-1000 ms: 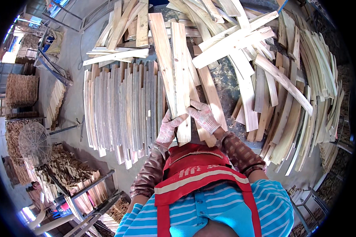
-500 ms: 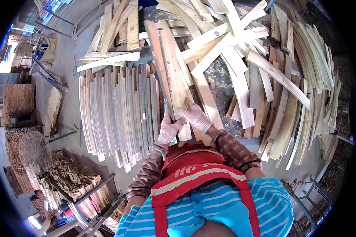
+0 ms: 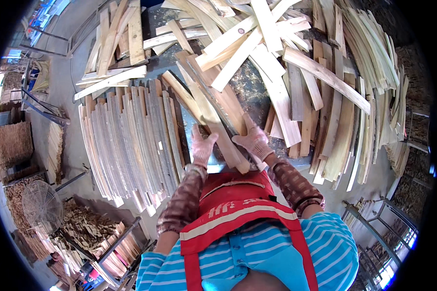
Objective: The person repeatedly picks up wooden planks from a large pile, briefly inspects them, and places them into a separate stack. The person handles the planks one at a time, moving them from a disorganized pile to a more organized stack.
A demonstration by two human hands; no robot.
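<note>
Boards (image 3: 124,145) in a row, 9 o'clock of the hands. Left hand (image 3: 204,145): gloved, open, fingers to 12, thumb to 3 at pale plank's left edge; contact unclear. Short plank (image 3: 182,96) off its fingertips, toward 11. Pale plank (image 3: 223,140) lies between the hands, long axis 11 to 5, near end by the apron; hands about equally near. Browner plank (image 3: 226,99) alongside, also 11 to 5. Right hand (image 3: 255,141): gloved, open, thumb to 9 by pale plank's right edge, fingers to 11 by browner plank's near end; grip not seen. Hands apart. Writing: pale, worn lettering on red apron (image 3: 262,217), 6 o'clock; no other legible.
</note>
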